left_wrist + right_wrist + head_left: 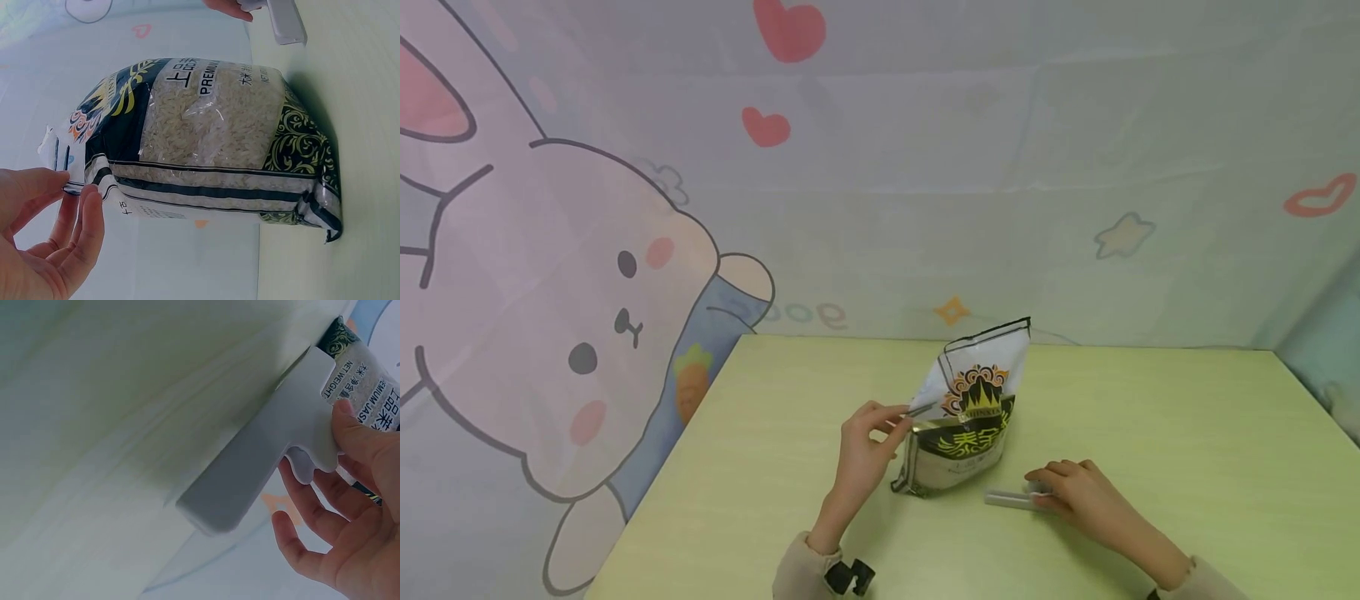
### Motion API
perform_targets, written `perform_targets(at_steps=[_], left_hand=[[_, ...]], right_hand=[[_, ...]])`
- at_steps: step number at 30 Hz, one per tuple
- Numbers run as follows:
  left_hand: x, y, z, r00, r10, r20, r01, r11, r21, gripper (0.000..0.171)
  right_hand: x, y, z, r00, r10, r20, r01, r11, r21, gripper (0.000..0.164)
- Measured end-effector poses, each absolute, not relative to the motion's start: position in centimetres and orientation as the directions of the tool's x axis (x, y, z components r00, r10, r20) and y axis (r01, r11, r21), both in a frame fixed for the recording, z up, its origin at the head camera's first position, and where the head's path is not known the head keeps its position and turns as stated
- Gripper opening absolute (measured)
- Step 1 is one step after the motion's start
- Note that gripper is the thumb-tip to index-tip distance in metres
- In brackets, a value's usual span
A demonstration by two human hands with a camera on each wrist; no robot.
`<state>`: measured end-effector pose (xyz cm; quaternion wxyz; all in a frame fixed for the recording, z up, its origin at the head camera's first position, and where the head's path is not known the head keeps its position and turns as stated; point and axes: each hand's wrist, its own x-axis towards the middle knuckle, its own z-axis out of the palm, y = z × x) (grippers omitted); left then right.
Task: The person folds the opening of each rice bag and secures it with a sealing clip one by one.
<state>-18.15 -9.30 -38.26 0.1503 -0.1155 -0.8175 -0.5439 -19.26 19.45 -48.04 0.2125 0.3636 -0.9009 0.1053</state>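
A clear-and-dark printed bag of rice (958,467) stands on the table, its white top leaning to the right. My left hand (859,450) pinches the bag's left edge between thumb and fingertips, just above the rice; the left wrist view shows the folded film at the fingertips (92,206). To the right of the bag, my right hand (1090,504) holds a pale grey plastic bar (1009,499) with a wavy-edged tab. In the right wrist view, the thumb lies over the tab (312,419) with fingers behind it, and the bar is low over the table.
The pale yellow-green table (1187,433) reaches back to a printed cloth backdrop (1000,167) with a rabbit, hearts and stars. A black strap piece (850,577) sits at the left sleeve's cuff.
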Motion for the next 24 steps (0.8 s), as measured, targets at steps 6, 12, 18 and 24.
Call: perform_targets(at_steps=[6,12,18,24], left_hand=[[-18.2,-9.3,-38.1,-0.927,0.025,0.375,0.357,0.375,0.855,0.017],[-18.2,-9.3,-38.1,-0.926,0.024,0.377,0.357,0.378,0.854,0.017],[-18.1,-9.2,-38.1,-0.926,0.024,0.377,0.358,0.381,0.853,0.017],[-18.1,-9.2,-38.1,-0.928,0.022,0.372,0.351,0.385,0.854,0.017]], right_hand=[[-19.4,19.8,-47.9,-0.599,-0.584,0.547,-0.695,0.719,0.007,0.03],[-19.5,20.3,-47.3,-0.589,-0.56,0.582,-0.686,0.727,0.006,0.031],[-19.5,20.4,-46.6,-0.565,-0.535,0.628,-0.683,0.731,0.008,0.026],[-19.5,20.3,-45.7,-0.565,-0.506,0.652,-0.671,0.741,-0.007,0.052]])
